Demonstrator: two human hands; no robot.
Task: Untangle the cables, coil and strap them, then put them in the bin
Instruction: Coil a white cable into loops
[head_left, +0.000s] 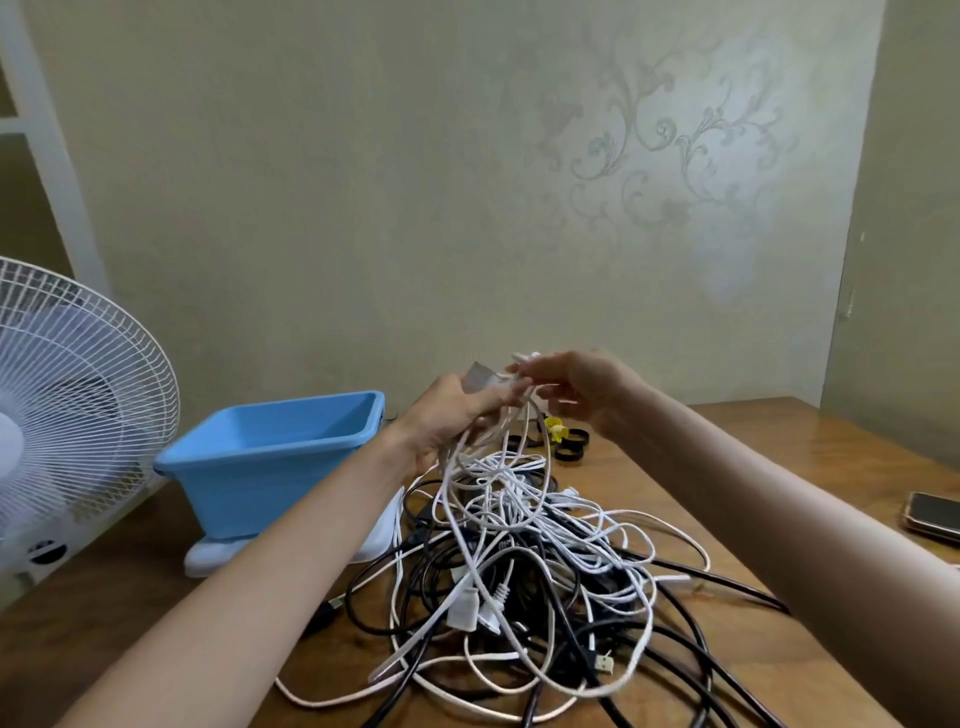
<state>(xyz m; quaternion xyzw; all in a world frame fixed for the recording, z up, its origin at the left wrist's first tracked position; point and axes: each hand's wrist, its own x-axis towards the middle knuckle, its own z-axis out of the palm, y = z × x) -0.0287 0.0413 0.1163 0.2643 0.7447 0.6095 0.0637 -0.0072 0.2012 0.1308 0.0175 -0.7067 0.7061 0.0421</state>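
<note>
A tangled heap of white and black cables (524, 587) lies on the wooden table (779, 452) in front of me. My left hand (452, 415) is raised above the heap and grips a bunch of white cable strands and a grey-white plug. My right hand (576, 389), just to its right, pinches the end of a white cable between its fingertips. The strands hang from both hands down into the heap. An empty blue bin (270, 462) stands at the left on a white base. Black straps (571, 444) and a yellow clip (556, 428) lie behind the heap.
A white fan (67, 410) stands at the far left edge of the table. A phone (932, 514) lies at the right edge. A patterned wall rises close behind the table.
</note>
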